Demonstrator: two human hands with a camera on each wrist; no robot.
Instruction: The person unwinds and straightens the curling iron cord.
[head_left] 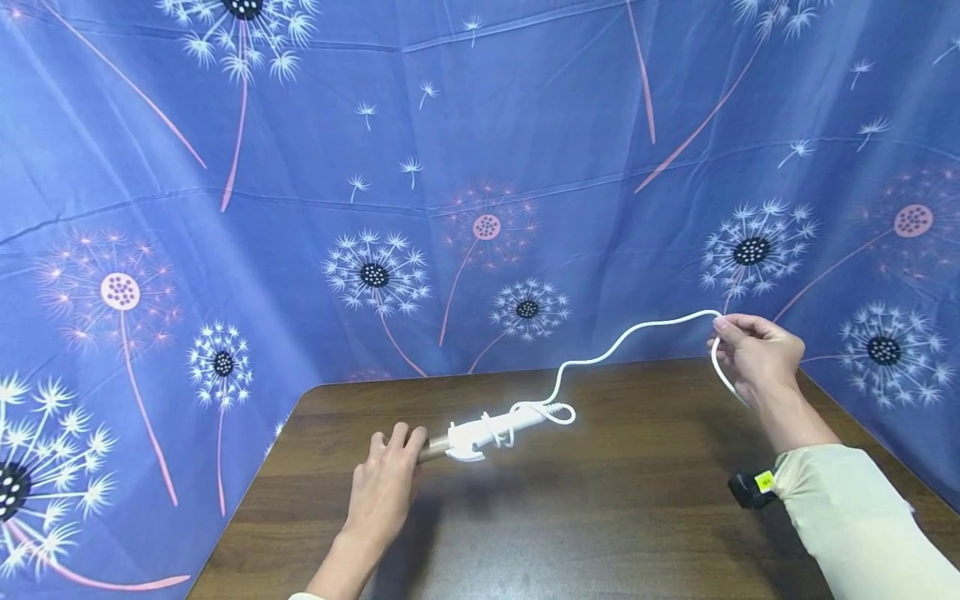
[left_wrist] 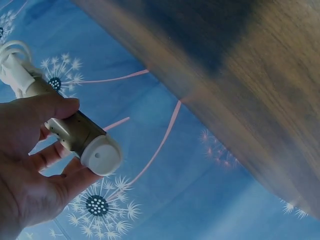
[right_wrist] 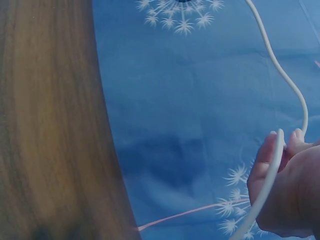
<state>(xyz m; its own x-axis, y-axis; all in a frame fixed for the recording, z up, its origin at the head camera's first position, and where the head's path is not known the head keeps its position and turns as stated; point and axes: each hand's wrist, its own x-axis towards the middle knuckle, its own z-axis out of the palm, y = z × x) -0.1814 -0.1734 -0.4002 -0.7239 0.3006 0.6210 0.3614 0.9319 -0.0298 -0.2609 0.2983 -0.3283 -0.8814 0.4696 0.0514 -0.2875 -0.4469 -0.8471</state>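
A white and gold wand-shaped device (head_left: 480,434) hangs above the table, with white cord looped round its white handle. My left hand (head_left: 385,483) grips its gold barrel; in the left wrist view the thumb and fingers curl round the barrel (left_wrist: 77,131), near a white end cap (left_wrist: 102,155). From the handle the white cord (head_left: 617,340) runs up and right to my right hand (head_left: 761,354), which pinches it between thumb and fingers. Below that pinch the cord (right_wrist: 270,175) hangs down past the palm in the right wrist view.
A brown wooden table (head_left: 570,508) lies below both hands. Behind it hangs a blue cloth (head_left: 465,150) with dandelion prints. A small black device with a yellow label (head_left: 752,489) sits at the right sleeve (head_left: 862,517).
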